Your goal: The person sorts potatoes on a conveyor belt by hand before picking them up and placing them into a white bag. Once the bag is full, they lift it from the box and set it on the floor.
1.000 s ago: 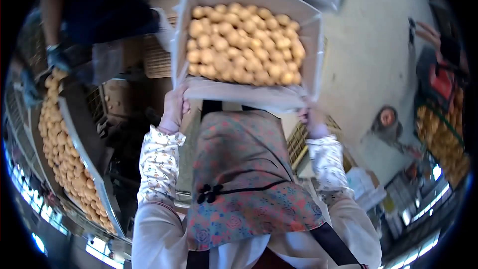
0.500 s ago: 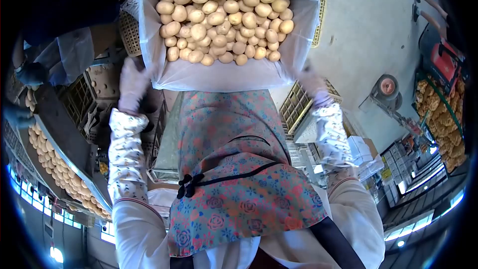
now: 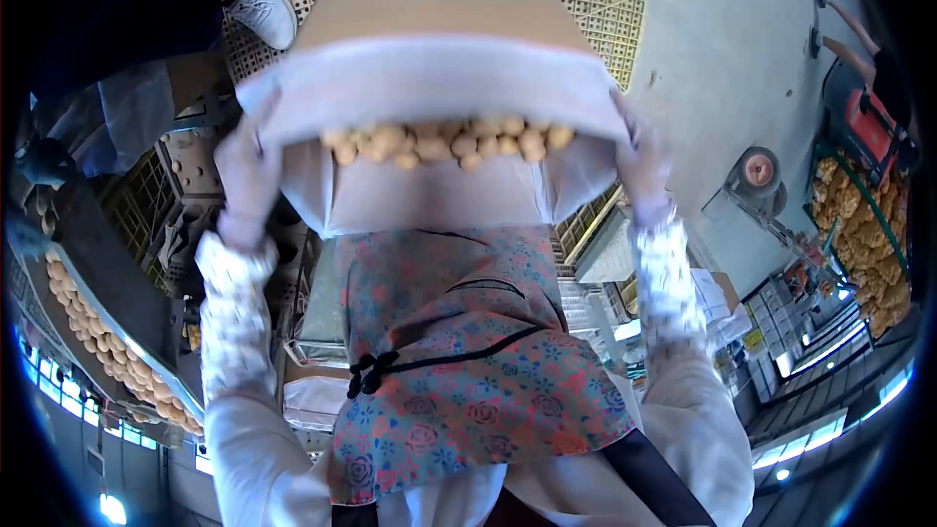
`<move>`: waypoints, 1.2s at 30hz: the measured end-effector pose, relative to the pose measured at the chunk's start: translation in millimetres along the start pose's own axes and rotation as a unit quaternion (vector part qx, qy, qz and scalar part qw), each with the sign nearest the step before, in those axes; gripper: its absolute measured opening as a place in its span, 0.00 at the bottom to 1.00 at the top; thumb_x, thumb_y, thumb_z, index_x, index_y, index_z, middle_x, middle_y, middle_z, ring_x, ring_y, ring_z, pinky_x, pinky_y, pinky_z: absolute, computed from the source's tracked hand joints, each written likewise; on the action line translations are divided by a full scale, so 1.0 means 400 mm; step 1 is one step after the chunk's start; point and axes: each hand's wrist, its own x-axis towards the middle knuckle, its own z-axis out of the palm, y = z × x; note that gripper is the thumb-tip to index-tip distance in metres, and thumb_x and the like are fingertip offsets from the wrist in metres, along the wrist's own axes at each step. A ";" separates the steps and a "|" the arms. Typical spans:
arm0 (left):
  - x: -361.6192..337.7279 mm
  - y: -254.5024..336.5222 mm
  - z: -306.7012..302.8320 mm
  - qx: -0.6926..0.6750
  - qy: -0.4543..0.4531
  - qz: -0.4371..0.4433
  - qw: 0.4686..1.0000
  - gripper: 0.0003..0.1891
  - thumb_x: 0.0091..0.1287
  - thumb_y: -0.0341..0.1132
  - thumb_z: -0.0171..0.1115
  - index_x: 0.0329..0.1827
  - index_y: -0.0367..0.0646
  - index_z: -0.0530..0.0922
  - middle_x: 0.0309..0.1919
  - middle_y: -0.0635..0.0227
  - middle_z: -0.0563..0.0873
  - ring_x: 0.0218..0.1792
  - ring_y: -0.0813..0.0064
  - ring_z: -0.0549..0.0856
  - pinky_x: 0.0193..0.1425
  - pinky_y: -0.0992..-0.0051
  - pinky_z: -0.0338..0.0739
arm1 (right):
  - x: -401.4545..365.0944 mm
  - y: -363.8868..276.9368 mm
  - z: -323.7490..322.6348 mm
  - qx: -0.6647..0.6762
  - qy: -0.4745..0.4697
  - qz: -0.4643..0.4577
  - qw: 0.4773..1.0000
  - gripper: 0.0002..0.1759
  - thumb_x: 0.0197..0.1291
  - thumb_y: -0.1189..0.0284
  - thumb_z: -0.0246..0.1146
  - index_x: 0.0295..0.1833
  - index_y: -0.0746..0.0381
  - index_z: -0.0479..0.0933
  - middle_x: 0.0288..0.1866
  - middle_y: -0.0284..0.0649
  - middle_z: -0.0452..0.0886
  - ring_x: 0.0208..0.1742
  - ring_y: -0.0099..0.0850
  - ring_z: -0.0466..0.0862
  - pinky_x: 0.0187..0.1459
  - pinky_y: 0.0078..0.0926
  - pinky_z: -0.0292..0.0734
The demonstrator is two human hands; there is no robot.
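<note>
A cardboard box (image 3: 439, 10) with a white plastic liner (image 3: 439, 88) is tilted toward me in front of my apron. The outside of its far wall shows at the top. Potatoes (image 3: 429, 143) show in a band below the far rim; the rest are hidden behind the wall. At the box's left side, my gloved left hand (image 3: 249, 171) is closed on the edge. My gloved right hand (image 3: 642, 161) grips the opposite edge. Both hands are somewhat blurred, as is the box.
Yellow plastic crates (image 3: 576, 5) lie on the floor beyond the box. Another person's shoe (image 3: 264, 10) is at the upper left. A conveyor (image 3: 117, 342) carrying potatoes runs along the left. A wheeled cart (image 3: 759, 171) and filled sacks (image 3: 859, 234) are at right.
The box has tipped toward me, its far side rising, so its outer wall shows and most potatoes are hidden. My hands have moved up and outward along its sides.
</note>
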 end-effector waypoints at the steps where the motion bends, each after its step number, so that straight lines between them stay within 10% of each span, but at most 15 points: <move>1: 0.011 -0.013 0.012 0.014 -0.017 -0.017 1.000 0.23 0.64 0.25 0.59 0.62 0.52 0.84 0.54 0.53 0.88 0.58 0.57 0.87 0.66 0.64 0.80 | 0.047 0.002 0.010 -0.018 -0.020 0.011 1.000 0.19 0.70 0.62 0.53 0.58 0.50 0.85 0.45 0.47 0.89 0.43 0.44 0.90 0.49 0.43 0.84; 4: 0.166 -0.051 0.054 0.035 -0.074 -0.123 0.989 0.24 0.62 0.29 0.61 0.63 0.57 0.84 0.51 0.55 0.89 0.55 0.57 0.88 0.62 0.65 0.81 | 0.295 -0.033 0.017 0.014 -0.134 0.081 0.988 0.18 0.69 0.64 0.56 0.60 0.52 0.85 0.51 0.47 0.88 0.52 0.40 0.89 0.55 0.39 0.82; 9: 0.260 -0.068 0.084 0.061 -0.085 -0.164 0.981 0.24 0.65 0.40 0.63 0.65 0.64 0.81 0.53 0.58 0.88 0.56 0.58 0.86 0.62 0.63 0.79 | 0.362 0.026 0.083 0.014 -0.044 0.069 0.997 0.20 0.63 0.65 0.58 0.60 0.38 0.84 0.48 0.43 0.89 0.51 0.44 0.88 0.53 0.39 0.83; 12: 0.287 -0.049 0.068 0.235 -0.093 -0.112 0.961 0.25 0.64 0.44 0.66 0.66 0.64 0.80 0.58 0.60 0.86 0.61 0.57 0.83 0.66 0.62 0.77 | 0.367 -0.015 0.053 -0.066 -0.069 0.067 0.993 0.20 0.63 0.64 0.59 0.59 0.37 0.84 0.49 0.41 0.89 0.51 0.44 0.88 0.54 0.39 0.83; 14: 0.309 -0.002 0.077 0.274 0.064 0.085 0.956 0.32 0.58 0.55 0.74 0.65 0.52 0.81 0.57 0.60 0.87 0.59 0.58 0.84 0.63 0.62 0.79 | 0.380 0.020 0.062 -0.051 -0.053 0.061 0.995 0.20 0.63 0.65 0.60 0.59 0.39 0.85 0.49 0.40 0.89 0.51 0.44 0.88 0.54 0.38 0.83; 18: 0.393 0.076 0.072 0.218 -0.159 -0.075 0.960 0.32 0.60 0.69 0.66 0.49 0.50 0.89 0.40 0.59 0.91 0.46 0.56 0.89 0.53 0.60 0.82 | 0.368 0.013 0.075 -0.025 -0.028 0.072 0.997 0.19 0.62 0.66 0.60 0.58 0.41 0.85 0.50 0.41 0.89 0.52 0.43 0.88 0.54 0.37 0.83; 36: 0.448 0.050 0.083 0.234 -0.150 -0.057 0.959 0.34 0.59 0.74 0.63 0.49 0.52 0.89 0.39 0.60 0.91 0.46 0.57 0.89 0.52 0.60 0.82 | 0.377 -0.009 0.088 -0.045 0.043 0.093 0.994 0.15 0.59 0.67 0.63 0.51 0.46 0.88 0.43 0.42 0.90 0.46 0.43 0.90 0.50 0.38 0.83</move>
